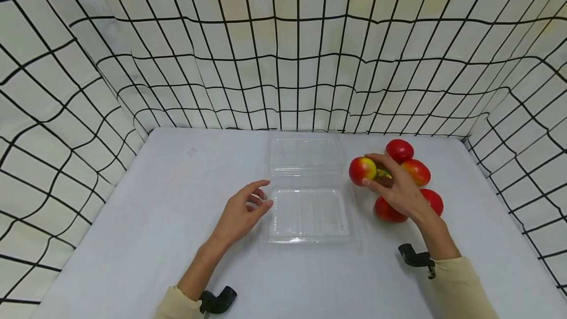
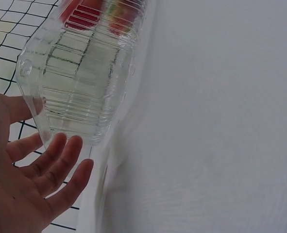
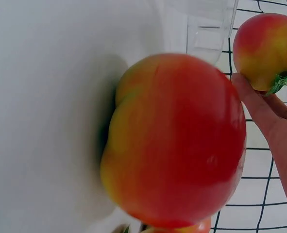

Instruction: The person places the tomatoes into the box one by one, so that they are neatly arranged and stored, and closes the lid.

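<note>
A red and yellow tomato is held between the thumb and fingers of my right hand, to the right of a clear plastic clamshell box. Green sepals show on this tomato in the right wrist view. Beneath and around the hand lie several more tomatoes, among them a large one that fills the middle of the right wrist view. My left hand is at the box's left edge, its fingers loosely bent and gripping nothing. Whether its fingertips touch the clear wall I cannot tell.
The box's lid lies folded back, away from me. A white table carries everything. Black wire grid stands along the back and both sides. Each wrist wears a black camera mount.
</note>
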A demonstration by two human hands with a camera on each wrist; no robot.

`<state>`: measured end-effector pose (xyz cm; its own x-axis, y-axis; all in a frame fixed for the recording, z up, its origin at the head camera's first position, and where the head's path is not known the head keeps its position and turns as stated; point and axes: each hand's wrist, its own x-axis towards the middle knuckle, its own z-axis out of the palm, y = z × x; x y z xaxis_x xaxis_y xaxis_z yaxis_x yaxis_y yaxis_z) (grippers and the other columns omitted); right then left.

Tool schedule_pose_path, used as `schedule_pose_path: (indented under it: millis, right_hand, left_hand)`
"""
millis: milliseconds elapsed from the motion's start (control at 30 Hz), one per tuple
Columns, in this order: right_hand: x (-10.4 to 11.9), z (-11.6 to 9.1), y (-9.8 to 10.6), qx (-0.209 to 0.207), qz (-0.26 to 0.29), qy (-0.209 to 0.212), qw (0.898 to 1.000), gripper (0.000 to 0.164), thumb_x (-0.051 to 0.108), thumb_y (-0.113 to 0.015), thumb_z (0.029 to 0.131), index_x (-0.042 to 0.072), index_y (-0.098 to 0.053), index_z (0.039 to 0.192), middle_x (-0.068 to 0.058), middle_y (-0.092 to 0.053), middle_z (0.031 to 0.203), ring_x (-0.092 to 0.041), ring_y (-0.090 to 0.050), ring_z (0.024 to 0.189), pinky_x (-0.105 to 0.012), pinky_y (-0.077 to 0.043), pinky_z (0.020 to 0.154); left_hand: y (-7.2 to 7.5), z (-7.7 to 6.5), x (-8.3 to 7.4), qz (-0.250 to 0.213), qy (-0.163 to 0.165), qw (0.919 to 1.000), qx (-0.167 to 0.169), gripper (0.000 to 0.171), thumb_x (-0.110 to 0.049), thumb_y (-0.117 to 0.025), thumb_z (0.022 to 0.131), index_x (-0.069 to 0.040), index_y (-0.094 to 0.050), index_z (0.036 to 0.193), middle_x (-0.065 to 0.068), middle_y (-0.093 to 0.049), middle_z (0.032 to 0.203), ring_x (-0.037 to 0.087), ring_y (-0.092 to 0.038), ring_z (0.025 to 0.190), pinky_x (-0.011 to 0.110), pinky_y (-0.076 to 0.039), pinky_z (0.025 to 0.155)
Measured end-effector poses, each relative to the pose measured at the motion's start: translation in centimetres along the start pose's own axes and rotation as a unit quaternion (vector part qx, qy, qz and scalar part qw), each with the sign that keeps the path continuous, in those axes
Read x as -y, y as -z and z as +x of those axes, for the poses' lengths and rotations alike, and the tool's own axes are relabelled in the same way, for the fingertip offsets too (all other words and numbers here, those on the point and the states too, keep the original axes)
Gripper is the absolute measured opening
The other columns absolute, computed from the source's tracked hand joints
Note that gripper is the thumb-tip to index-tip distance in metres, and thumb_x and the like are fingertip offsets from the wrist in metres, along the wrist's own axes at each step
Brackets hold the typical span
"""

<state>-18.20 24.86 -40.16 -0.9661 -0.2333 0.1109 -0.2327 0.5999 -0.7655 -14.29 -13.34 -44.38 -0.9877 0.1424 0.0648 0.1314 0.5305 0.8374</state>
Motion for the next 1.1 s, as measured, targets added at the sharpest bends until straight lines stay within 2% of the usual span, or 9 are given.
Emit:
schedule_pose_path:
  millis: [167, 300, 400, 500, 533, 600, 800, 1100]
  right_hand:
    - [0.1, 0.4, -0.2, 0.000, 0.029, 0.015, 0.999, 0.072, 0.020, -0.075, 0.094, 0.022, -0.042, 0.158, -0.014, -0.049, 0.155, -0.039, -0.050, 0.142, -0.061, -0.050, 0.108]
    - [0.2, 0.6, -0.5, 0.006, 0.056, 0.041, 0.998, 0.069, 0.014, -0.073, 0.095, 0.021, -0.045, 0.157, -0.013, -0.045, 0.158, -0.039, -0.047, 0.145, -0.063, -0.049, 0.111]
    - [0.3, 0.8, -0.7, 0.009, 0.071, 0.051, 0.996, 0.066, 0.012, -0.073, 0.094, 0.017, -0.047, 0.154, -0.011, -0.046, 0.157, -0.033, -0.048, 0.143, -0.045, -0.052, 0.112]
    - [0.4, 0.9, -1.0, 0.010, 0.090, 0.054, 0.994, 0.066, 0.010, -0.074, 0.093, 0.014, -0.047, 0.153, -0.012, -0.048, 0.155, -0.030, -0.049, 0.139, -0.021, -0.052, 0.104]
    - [0.5, 1.0, -1.1, 0.012, 0.100, 0.054, 0.993, 0.065, 0.009, -0.074, 0.092, 0.013, -0.048, 0.152, -0.013, -0.049, 0.154, -0.031, -0.049, 0.138, -0.015, -0.051, 0.101]
    - [0.7, 1.1, -1.3, 0.018, 0.115, 0.049, 0.992, 0.067, 0.009, -0.075, 0.091, 0.013, -0.048, 0.152, -0.013, -0.049, 0.154, -0.033, -0.049, 0.139, -0.011, -0.051, 0.097]
    - [1.2, 1.2, -2.2, 0.042, 0.128, 0.021, 0.991, 0.071, 0.016, -0.081, 0.089, 0.019, -0.048, 0.151, -0.010, -0.048, 0.155, -0.037, -0.051, 0.141, -0.019, -0.056, 0.097]
    - [1.6, 1.7, -3.6, 0.051, 0.135, 0.036, 0.989, 0.073, 0.013, -0.081, 0.089, 0.020, -0.046, 0.153, -0.011, -0.049, 0.155, -0.039, -0.055, 0.138, -0.027, -0.059, 0.100]
  left_hand:
    - [0.1, 0.1, -0.1, -0.007, 0.007, 0.9999, 0.001, 0.051, -0.018, -0.074, 0.096, -0.016, -0.060, 0.145, 0.006, -0.067, 0.111, 0.017, -0.068, 0.100, 0.025, -0.058, 0.085]
    - [0.2, 0.3, 0.0, -0.014, 0.011, 0.9998, 0.002, 0.049, -0.017, -0.073, 0.097, -0.016, -0.060, 0.144, 0.006, -0.067, 0.111, 0.018, -0.067, 0.101, 0.022, -0.057, 0.081]
    - [0.2, 0.3, 0.0, -0.028, 0.018, 0.9994, 0.004, 0.048, -0.014, -0.072, 0.097, -0.016, -0.060, 0.144, 0.008, -0.066, 0.111, 0.019, -0.067, 0.099, 0.020, -0.058, 0.074]
    - [0.3, 0.4, 0.1, -0.056, 0.027, 0.9981, 0.007, 0.050, -0.010, -0.072, 0.096, -0.015, -0.060, 0.144, 0.011, -0.064, 0.112, 0.020, -0.067, 0.097, 0.022, -0.060, 0.068]
    - [0.3, 0.4, 0.1, -0.065, 0.031, 0.9974, 0.009, 0.051, -0.009, -0.072, 0.096, -0.015, -0.060, 0.144, 0.011, -0.063, 0.112, 0.020, -0.067, 0.096, 0.024, -0.061, 0.067]
    - [0.4, 0.5, 0.1, -0.086, 0.039, 0.9955, 0.013, 0.052, -0.008, -0.073, 0.095, -0.015, -0.060, 0.145, 0.013, -0.062, 0.113, 0.020, -0.067, 0.095, 0.027, -0.062, 0.066]
    - [0.4, 0.6, 0.1, -0.142, 0.049, 0.9883, 0.026, 0.054, -0.007, -0.074, 0.094, -0.013, -0.059, 0.145, 0.016, -0.059, 0.115, 0.021, -0.068, 0.091, 0.032, -0.063, 0.063]
    - [0.4, 0.8, 0.3, -0.178, 0.060, 0.9818, 0.026, 0.059, -0.006, -0.075, 0.092, -0.013, -0.056, 0.148, 0.015, -0.058, 0.115, 0.014, -0.067, 0.087, 0.036, -0.064, 0.061]
